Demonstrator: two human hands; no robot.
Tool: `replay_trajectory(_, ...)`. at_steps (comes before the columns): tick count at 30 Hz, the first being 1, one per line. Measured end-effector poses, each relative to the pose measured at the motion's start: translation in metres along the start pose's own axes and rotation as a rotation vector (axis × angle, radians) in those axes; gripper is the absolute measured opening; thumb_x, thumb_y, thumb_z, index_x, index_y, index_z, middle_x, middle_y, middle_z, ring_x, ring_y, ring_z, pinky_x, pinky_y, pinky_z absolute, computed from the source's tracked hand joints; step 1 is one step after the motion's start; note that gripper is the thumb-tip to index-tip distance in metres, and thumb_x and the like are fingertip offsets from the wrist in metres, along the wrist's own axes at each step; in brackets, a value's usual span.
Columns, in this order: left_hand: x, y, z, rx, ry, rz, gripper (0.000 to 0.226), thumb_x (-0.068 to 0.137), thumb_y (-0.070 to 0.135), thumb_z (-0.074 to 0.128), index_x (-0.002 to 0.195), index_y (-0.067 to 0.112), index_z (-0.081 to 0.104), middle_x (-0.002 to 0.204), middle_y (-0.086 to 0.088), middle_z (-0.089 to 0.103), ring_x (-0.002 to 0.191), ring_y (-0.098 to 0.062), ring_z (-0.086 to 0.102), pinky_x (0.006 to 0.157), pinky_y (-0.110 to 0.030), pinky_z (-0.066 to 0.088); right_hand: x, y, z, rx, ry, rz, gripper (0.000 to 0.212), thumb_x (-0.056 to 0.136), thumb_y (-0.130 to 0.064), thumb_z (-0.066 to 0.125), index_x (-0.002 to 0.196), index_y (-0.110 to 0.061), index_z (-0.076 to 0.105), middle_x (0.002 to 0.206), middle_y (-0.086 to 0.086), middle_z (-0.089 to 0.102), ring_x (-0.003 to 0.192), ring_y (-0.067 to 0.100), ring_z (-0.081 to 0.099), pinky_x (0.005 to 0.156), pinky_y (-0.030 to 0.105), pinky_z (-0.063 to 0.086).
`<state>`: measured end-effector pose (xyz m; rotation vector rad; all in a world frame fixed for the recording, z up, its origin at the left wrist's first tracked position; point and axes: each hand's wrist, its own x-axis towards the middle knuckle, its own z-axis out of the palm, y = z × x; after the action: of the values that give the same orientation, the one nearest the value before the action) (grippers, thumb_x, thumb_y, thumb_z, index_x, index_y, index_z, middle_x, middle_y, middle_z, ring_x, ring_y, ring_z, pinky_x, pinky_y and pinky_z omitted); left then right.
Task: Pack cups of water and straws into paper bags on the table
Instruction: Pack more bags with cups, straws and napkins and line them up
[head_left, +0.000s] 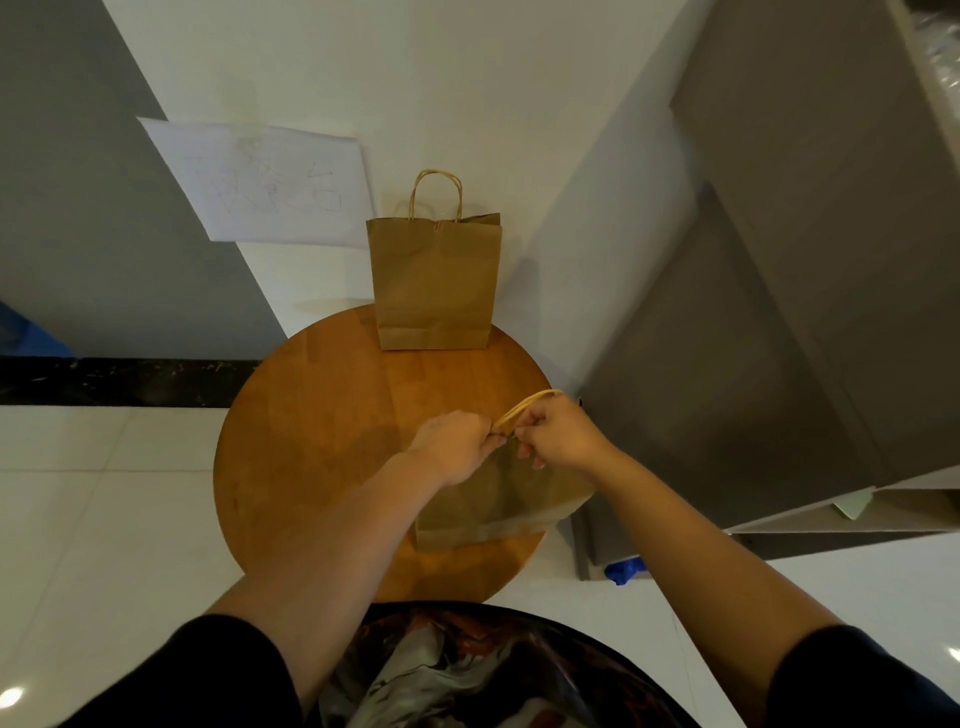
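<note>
Two brown paper bags stand on a round wooden table (311, 441). The far bag (434, 280) stands upright at the table's back edge against the wall, its twine handles raised. The near bag (498, 504) stands at the table's right front. My left hand (452, 444) and my right hand (558, 434) meet at its top edge, both pinching the bag's mouth by the twine handles (527, 405). My hands hide the bag's opening. No cups or straws are visible.
A white paper sheet (270, 184) with faint writing hangs on the wall behind the table. A grey cabinet (753, 338) stands close on the right, with a blue object (623, 569) at its foot. White tiled floor surrounds the table.
</note>
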<state>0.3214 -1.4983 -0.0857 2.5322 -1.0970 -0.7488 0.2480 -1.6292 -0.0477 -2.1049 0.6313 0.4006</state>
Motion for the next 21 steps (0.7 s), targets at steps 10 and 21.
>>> replay_trajectory(10, -0.0037, -0.004, 0.0031, -0.004, 0.041, 0.036, 0.022, 0.101, 0.033, 0.037, 0.101, 0.019, 0.054, 0.082, 0.003, 0.055, 0.078, -0.019, 0.056, 0.069, -0.033, 0.045, 0.0018, -0.0048, 0.0009, -0.059, -0.045, 0.026, 0.016, 0.093, -0.003, 0.05, 0.086, -0.007, 0.063, 0.071, 0.001, 0.061, 0.06, 0.011, 0.057, 0.051, 0.017, 0.044)
replay_trajectory(21, -0.0029, 0.0027, -0.0006, 0.0, 0.06, 0.038, 0.021, 0.1, 0.03, 0.038, 0.098, 0.018, 0.056, 0.085, 0.0, 0.054, 0.078, -0.017, 0.051, 0.066, -0.032, 0.042, 0.0019, -0.007, -0.0018, 0.032, -0.014, 0.062, 0.025, 0.096, -0.008, 0.046, 0.074, -0.013, 0.058, 0.071, 0.004, 0.062, 0.057, 0.013, 0.056, 0.052, 0.022, 0.043)
